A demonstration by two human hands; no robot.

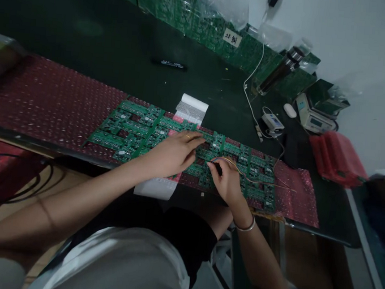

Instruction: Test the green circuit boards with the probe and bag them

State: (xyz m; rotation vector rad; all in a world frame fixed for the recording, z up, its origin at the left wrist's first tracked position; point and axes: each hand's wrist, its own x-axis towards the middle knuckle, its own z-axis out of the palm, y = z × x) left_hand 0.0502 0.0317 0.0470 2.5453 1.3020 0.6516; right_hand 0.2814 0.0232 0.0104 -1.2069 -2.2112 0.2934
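Green circuit board panels point(143, 131) lie in a row on a sheet of red bubble wrap point(58, 101). My left hand point(176, 154) rests over the middle boards with its fingers stretched out and the thumb apart. Just to its right, my right hand point(225, 176) pinches a few thin wires point(253, 181) between thumb and fingertips, close above a board. Their loose ends trail right across the panels. What lies under my left fingers is hidden. A strip of white labels point(192, 110) sticks out behind the boards, and white backing paper point(156, 188) hangs at the front edge.
Behind the boards lies a black marker point(170, 64). Stacked green boards point(190, 20) line the back, with a dark flask point(281, 71) near a white cable point(249, 91). On the right are a scale point(312, 117), a white mouse point(290, 110) and red bubble-wrapped packs point(339, 159).
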